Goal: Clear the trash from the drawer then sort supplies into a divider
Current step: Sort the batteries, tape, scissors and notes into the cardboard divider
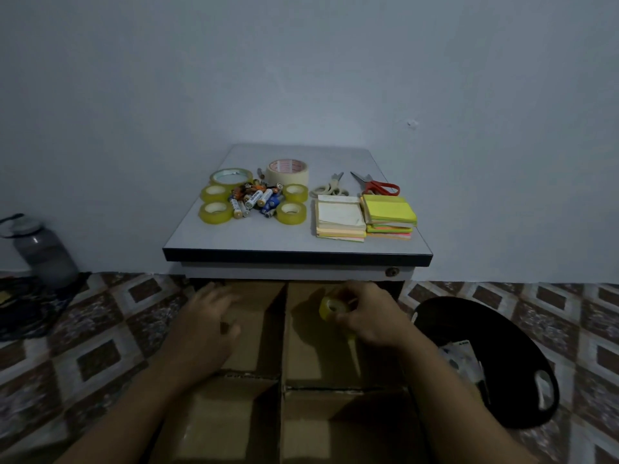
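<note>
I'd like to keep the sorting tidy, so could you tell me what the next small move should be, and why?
Probably lower the tape roll into the far-right compartment of the divider and release it. The right hand pinches the roll over that compartment, and similar rolls wait on the cabinet to be sorted.
</note>
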`<state>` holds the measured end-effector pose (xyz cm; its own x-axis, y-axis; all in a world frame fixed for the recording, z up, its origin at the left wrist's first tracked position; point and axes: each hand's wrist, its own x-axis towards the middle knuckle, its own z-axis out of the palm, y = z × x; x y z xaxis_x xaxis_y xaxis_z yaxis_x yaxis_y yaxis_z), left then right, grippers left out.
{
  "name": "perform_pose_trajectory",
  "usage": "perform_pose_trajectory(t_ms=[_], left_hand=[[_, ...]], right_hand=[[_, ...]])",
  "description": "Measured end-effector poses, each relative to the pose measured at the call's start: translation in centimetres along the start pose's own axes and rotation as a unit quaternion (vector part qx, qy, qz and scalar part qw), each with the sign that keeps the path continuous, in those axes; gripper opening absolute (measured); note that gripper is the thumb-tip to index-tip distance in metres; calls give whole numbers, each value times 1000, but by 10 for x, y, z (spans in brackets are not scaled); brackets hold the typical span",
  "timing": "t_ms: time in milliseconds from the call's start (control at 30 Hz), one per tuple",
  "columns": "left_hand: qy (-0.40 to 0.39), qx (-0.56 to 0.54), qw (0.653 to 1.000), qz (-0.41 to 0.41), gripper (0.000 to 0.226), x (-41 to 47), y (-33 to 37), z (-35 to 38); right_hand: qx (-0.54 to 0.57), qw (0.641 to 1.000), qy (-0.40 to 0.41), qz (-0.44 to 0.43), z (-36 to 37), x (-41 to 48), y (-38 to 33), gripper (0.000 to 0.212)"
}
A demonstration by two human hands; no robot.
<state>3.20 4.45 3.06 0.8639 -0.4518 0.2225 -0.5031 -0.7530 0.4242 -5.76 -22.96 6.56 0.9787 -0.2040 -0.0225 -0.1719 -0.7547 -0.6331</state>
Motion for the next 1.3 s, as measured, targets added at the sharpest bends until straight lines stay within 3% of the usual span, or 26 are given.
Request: perform_pose_trajectory(t_ms=[100,267,500,667,1100,1300], left_hand=[[-32,-19,999,-17,48,-4,-14,2],[-18,-91,996,-9,44,-4,-26,6],[3,-113,994,-5,37,-6,-28,11],[11,-110,994,0,28,-7,-27,12],[-14,-86,996,-10,23,-8,-23,11],[-21,-80,997,-10,22,-8,-22,10]], right_hand=[[2,1000,-27,-4,17,13,3,35],[-28,998,-57,-3,43,34,7,36],[-59,996,-69,-3,65,45,19,35],[-70,995,-67,-14,69,47,22,44],[-132,988,-74,19,78,52,23,20],[-153,985,-76,26,78,51,18,26]])
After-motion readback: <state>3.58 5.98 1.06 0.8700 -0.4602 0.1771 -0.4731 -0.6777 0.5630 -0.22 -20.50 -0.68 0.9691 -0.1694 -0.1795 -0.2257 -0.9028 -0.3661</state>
